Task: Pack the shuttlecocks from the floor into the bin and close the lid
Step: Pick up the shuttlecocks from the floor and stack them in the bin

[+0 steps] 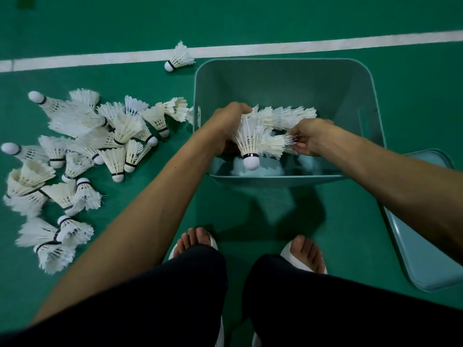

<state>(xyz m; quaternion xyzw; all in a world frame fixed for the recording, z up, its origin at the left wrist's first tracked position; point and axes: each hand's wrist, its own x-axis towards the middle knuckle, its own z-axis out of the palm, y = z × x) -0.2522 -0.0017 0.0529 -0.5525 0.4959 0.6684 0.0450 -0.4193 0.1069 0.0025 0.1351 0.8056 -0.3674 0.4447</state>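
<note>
Shuttlecocks [253, 144] held in bin [288, 83] by fingers [298, 146] of left hand [225, 126] and right hand [314, 136] (lid [426, 234] alongside).

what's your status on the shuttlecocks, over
Both busy: left hand and right hand grip a bunch of shuttlecocks over the bin. Pile on floor, left. Lid off, right of bin.

Under our left hand [228, 123] and right hand [310, 139], the bin [288, 81] is smooth matt teal plastic, as is the lid [426, 246] right of them. The shuttlecocks [250, 141] we grip show frayed white feathers and smooth matt caps.
</note>
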